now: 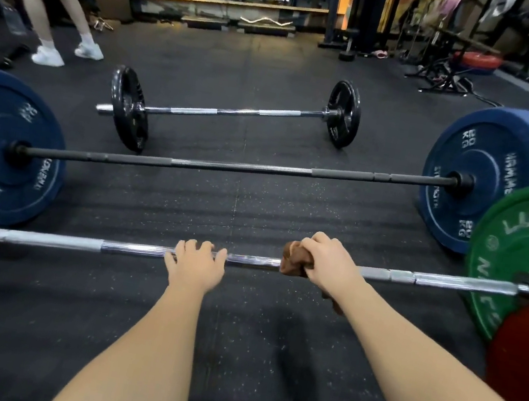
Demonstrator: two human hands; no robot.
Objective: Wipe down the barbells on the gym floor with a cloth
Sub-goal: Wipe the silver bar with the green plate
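A gym: loaded barbells [243,169] on speckled rubber flooring [235,334].

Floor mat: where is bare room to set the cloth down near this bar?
Bare mat lies between the nearest bar and the blue-plate barbell, and again on its near side. Crowded at right: green plate, red plate.

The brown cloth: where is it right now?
In the head view, the brown cloth is bunched on the nearest barbell in the right hand, just right of the left hand.
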